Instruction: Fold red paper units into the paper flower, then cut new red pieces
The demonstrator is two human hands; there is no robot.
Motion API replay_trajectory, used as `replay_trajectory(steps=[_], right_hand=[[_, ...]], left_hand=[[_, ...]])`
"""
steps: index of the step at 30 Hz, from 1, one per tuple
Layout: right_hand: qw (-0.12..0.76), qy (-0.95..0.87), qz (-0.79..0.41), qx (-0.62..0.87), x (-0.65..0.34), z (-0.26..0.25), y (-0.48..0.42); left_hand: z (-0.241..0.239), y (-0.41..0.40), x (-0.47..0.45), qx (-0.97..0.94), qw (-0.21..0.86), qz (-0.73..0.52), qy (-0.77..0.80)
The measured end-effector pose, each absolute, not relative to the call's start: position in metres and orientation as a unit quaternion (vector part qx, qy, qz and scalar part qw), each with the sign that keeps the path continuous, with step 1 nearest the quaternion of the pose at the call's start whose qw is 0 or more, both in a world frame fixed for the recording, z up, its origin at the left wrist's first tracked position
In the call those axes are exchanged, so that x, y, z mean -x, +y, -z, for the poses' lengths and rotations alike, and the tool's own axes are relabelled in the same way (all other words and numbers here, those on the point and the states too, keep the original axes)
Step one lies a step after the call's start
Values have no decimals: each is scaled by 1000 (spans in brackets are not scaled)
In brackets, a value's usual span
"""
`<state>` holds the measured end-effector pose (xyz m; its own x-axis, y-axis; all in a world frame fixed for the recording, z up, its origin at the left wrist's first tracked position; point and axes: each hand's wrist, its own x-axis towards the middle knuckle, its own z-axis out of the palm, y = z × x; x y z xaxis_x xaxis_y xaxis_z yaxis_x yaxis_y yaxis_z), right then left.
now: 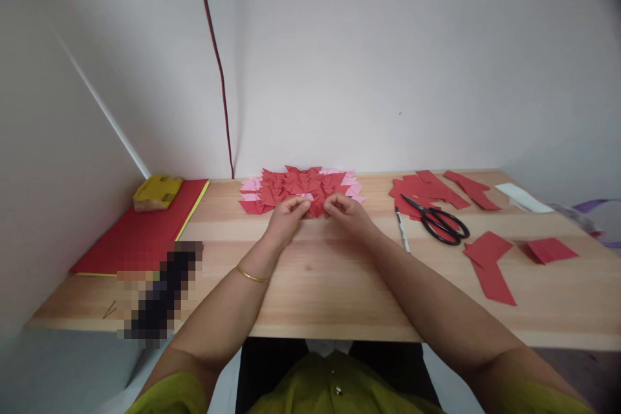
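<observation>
Both arms reach forward over the wooden table (310,291). My left hand (286,215), thumb and forefinger pinched, and my right hand (350,212), closed the same way, hold a small red folded paper piece (317,207) between them. Right behind the fingers lies a cluster of red folded papers (294,184), overlapping in rows with pointed tips. Pink folded papers (356,187) show at its left and right sides. Whether the held piece touches the cluster cannot be made out.
Right of the cluster lie black-handled scissors (444,233) on red paper scraps (422,191), a marker pen (402,229), a white strip (524,198) and an L-shaped red cutting (492,265). At left, a yellow packet (158,193) sits on red sheets (140,233). A wall rises behind.
</observation>
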<state>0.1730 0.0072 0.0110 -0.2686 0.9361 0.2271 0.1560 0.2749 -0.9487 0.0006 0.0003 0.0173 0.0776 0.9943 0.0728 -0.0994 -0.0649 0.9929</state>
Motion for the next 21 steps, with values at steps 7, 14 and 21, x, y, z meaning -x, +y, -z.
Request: replay_trajectory(steps=[7, 14, 21], right_hand=[[455, -673, -457, 362, -168, -14, 3], [438, -700, -435, 360, -170, -14, 1], [430, -725, -387, 373, -168, -17, -1]], left_hand=[[-18, -2, 0, -615, 420, -485, 458], [-18, -8, -3, -644, 423, -445, 456], [-17, -8, -6, -625, 427, -449, 475]])
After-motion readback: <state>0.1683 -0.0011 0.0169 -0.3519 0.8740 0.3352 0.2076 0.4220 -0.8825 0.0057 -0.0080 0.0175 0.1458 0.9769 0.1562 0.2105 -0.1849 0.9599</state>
